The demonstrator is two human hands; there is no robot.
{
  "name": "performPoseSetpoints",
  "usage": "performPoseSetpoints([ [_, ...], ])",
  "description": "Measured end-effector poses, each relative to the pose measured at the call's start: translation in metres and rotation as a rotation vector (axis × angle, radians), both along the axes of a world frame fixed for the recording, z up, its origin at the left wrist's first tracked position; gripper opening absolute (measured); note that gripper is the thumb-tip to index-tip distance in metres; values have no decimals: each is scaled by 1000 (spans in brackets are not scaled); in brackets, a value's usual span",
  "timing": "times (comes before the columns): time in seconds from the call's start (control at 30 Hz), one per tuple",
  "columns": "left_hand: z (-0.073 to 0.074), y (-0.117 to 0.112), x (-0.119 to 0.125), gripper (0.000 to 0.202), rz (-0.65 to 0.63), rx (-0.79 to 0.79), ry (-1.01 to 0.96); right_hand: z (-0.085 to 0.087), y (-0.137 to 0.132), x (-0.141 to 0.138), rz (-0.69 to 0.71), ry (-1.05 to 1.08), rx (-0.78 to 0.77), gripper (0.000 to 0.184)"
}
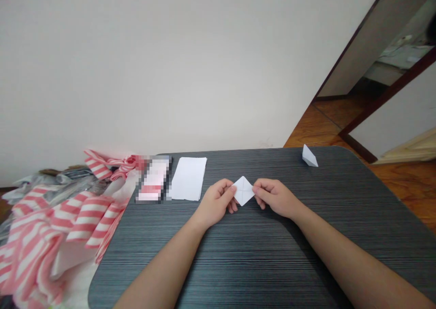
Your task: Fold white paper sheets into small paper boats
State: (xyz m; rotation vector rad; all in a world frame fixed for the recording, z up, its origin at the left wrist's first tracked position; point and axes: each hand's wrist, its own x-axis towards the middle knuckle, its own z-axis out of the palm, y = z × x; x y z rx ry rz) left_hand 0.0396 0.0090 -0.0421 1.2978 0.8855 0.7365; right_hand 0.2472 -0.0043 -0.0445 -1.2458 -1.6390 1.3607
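Observation:
A small white folded paper, diamond-shaped with crossing creases, is held up above the dark table between my two hands. My left hand pinches its left corner between thumb and fingers. On the opposite corner, my right hand has the same kind of pinch. A stack of white paper sheets lies just beyond my left hand. Farther off at the back right, a folded paper piece, looking like a paper boat, rests on the tabletop.
The dark wood-grain table has rounded corners and stands against a pale wall. A pixelated rectangular item lies at the left edge. Red-and-white striped cloth is heaped beside the table. A doorway opens at right.

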Motion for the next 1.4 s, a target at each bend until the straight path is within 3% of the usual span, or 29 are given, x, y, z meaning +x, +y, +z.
performPoseSetpoints([
  [0.37,0,1,6,27,61,-10,-66,2,-1,2,15,-13,3,28],
  [0.6,-1,2,6,26,75,-15,-102,-2,-1,4,39,96,-5,31],
  [0.73,-2,3,6,24,65,-19,-101,-5,-1,0,12,153,12,17],
  [0.83,-1,2,6,22,20,-17,-86,-5,-1,-1,28,182,52,39],
  [0.9,-1,0,7,21,-12,1,-64,-4,0,0,68,139,107,44],
  [1.03,0,-3,9,21,-56,52,12,-4,1,1,98,125,202,27],
  [1.17,1,-5,10,17,-89,77,73,-5,1,2,84,176,182,7],
  [1.4,3,-1,7,27,-71,103,147,-6,-2,2,82,148,51,6],
])
